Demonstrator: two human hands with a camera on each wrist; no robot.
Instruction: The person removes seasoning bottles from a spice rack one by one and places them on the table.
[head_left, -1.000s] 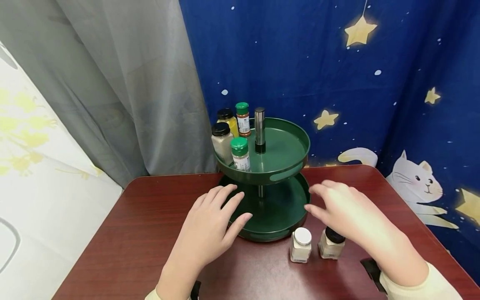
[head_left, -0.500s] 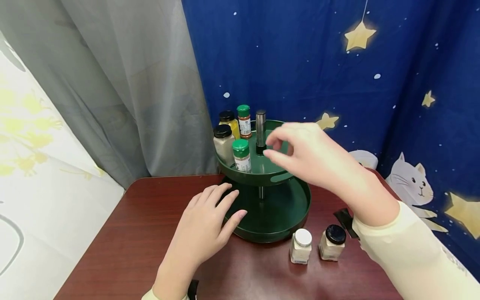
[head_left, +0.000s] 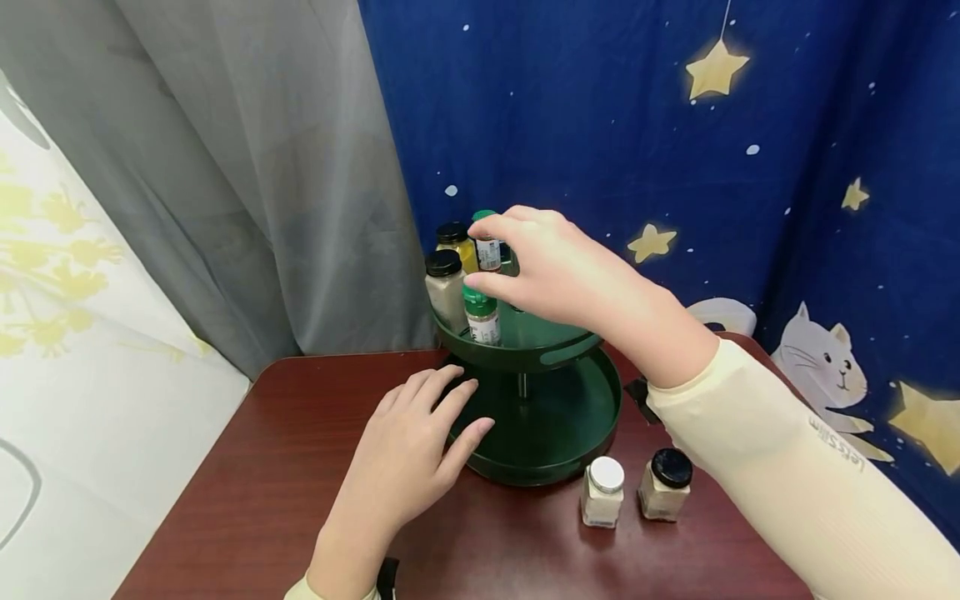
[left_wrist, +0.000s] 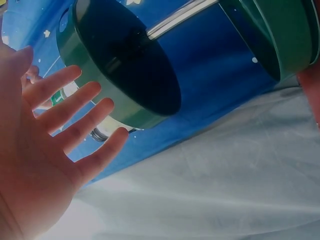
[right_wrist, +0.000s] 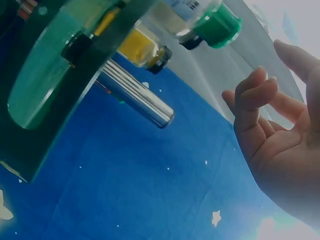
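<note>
My right hand (head_left: 555, 271) is over the upper tray of a green two-tier rack (head_left: 517, 360), thumb and fingers spread around the space above a green-capped spice shaker (head_left: 483, 325). In the right wrist view a gap shows between its fingers and the shaker's green cap (right_wrist: 217, 27). Behind stand another green-capped shaker (head_left: 488, 254), a yellow jar with a black lid (head_left: 455, 242) and a pale jar with a black lid (head_left: 446, 296). My left hand (head_left: 408, 454), fingers spread, hovers at the left of the lower tray (head_left: 547, 442) and holds nothing.
On the reddish-brown table (head_left: 300, 467), right of the rack's front, stand a small white-capped jar (head_left: 602, 496) and a small black-capped jar (head_left: 665, 487). A metal post (right_wrist: 140, 95) rises from the upper tray. Grey (head_left: 300, 167) and blue star-patterned curtains (head_left: 585, 125) hang behind.
My right hand has risen from beside the lower tray and moved left across the upper tray to the green-capped shaker. The left hand has barely shifted.
</note>
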